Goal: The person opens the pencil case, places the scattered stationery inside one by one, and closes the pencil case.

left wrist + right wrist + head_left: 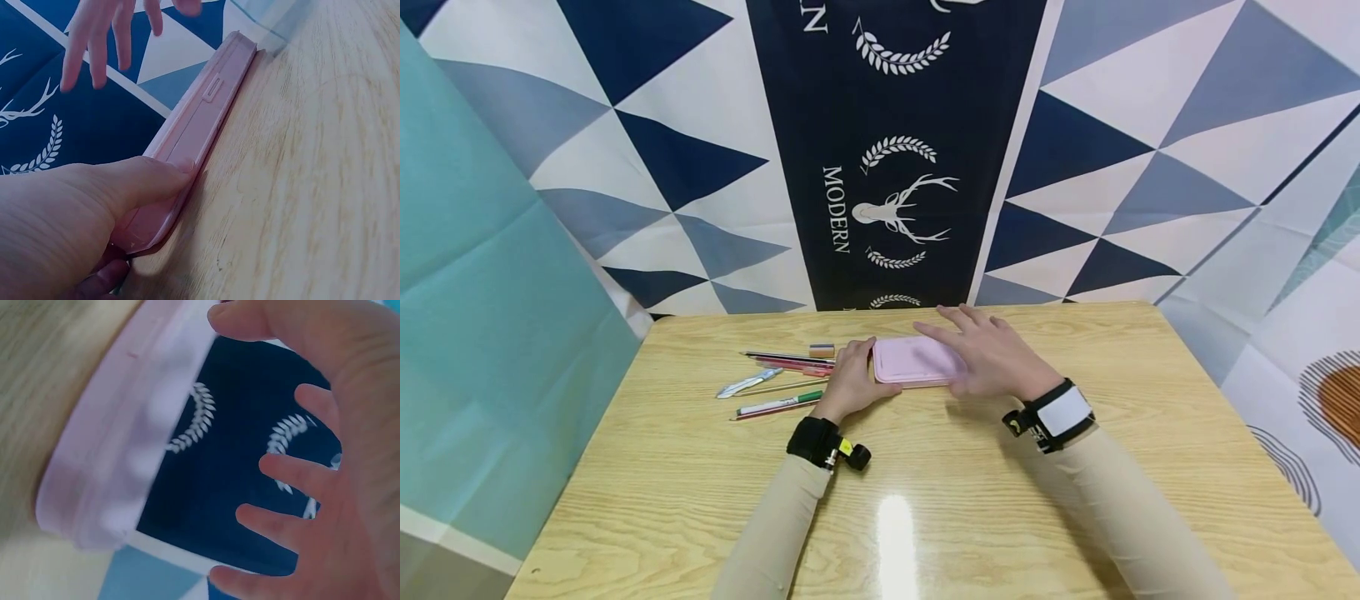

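A flat pink pencil case with rounded corners lies closed near the far edge of the table. Its front side, with a small raised clasp, shows in the left wrist view. My left hand grips the left end of the case, thumb pressed along the front side and fingers at the end and back. Over the right end hovers my right hand, fingers spread and holding nothing. In the right wrist view its fingers stand apart from the case.
Left of the case lie several pencils, a white-and-blue slim tool, a green-capped marker and a striped eraser. Patterned cloth hangs right behind the wooden table.
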`<state>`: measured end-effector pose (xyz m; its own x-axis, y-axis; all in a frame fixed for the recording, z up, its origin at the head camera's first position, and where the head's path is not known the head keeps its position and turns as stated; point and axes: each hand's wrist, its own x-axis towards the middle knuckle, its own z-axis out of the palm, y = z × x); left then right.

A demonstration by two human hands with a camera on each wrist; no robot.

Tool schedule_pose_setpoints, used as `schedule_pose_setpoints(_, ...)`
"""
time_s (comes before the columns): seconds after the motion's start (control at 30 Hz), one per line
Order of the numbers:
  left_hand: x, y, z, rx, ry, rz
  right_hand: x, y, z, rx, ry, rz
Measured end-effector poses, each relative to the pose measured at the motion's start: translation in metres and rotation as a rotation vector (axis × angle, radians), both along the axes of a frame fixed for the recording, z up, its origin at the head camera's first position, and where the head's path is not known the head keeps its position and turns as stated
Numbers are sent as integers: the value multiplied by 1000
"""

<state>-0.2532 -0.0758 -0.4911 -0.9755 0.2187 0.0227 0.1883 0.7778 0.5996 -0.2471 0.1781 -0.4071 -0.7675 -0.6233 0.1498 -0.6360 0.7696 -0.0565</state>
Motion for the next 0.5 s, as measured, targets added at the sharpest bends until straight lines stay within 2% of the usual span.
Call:
schedule_pose_setpoints(0.17, 1, 0, 1, -8, 9, 1, -7, -15, -12, 62, -69, 13)
schedule_pose_setpoints(0.5, 2, 3, 1, -12, 3, 18, -17, -29, -22, 149, -216, -62)
